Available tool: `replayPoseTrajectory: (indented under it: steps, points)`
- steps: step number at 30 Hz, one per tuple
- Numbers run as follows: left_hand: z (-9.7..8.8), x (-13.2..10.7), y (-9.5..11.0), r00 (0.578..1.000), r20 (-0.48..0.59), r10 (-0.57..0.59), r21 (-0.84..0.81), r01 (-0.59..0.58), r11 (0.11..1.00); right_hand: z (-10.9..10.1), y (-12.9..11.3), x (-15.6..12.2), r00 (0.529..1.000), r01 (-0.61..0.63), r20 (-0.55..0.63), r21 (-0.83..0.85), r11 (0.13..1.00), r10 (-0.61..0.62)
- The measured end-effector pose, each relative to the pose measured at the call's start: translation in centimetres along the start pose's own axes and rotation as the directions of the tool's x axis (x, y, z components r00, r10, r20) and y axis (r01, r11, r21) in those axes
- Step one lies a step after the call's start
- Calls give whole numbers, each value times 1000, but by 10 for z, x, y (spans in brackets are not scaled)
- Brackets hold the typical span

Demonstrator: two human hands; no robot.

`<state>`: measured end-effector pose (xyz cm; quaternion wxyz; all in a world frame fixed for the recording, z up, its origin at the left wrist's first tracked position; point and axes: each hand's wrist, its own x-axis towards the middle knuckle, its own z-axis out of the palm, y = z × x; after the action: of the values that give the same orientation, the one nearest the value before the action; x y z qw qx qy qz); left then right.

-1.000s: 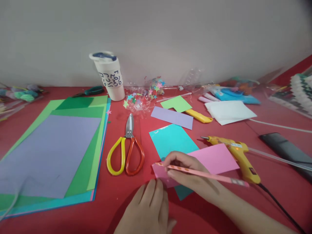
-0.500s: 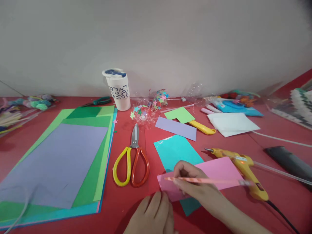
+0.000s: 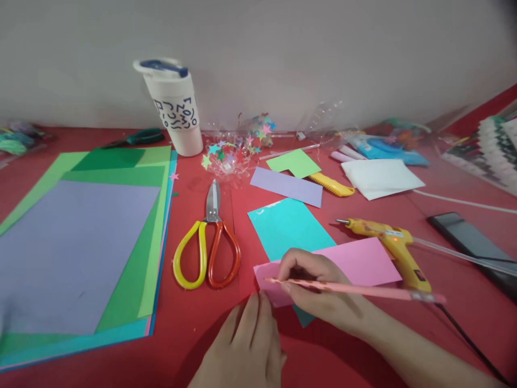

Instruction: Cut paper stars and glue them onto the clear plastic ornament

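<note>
Gripping the pink pencil, the right hand keeps its tip at the left end of the pink paper; the left hand, fingers flat and open, still pins its corner.

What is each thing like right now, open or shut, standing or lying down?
scissors, shut, lying flat.
cup, upright, lid on.
glue gun, lying on its side.
pencil, held in right hand, tip on pink paper.
pink paper, flat, overlapping teal paper.
left hand, open, fingertips at the pink paper's corner.
phone, screen dark.
</note>
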<state>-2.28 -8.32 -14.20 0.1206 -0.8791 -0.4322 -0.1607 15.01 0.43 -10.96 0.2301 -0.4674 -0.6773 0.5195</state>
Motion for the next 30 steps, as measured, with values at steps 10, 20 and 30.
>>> replayPoseTrajectory:
  steps: [10, 20, 30]
  points:
    - [-5, 4, 0, 999, -26, -28, -31, 27, 999, -1, -3, -3, 1000, 9, -17, -36, 999, -10]
    - [-7, 9, -3, 999, -36, 5, -59, -7, 998, 1, -2, -6, 991, 118, -34, -265, 957, -132]
    - [-8, 9, -4, 999, -43, 13, -71, -16, 997, -1, -6, -6, 997, 68, -22, -259, 964, -77]
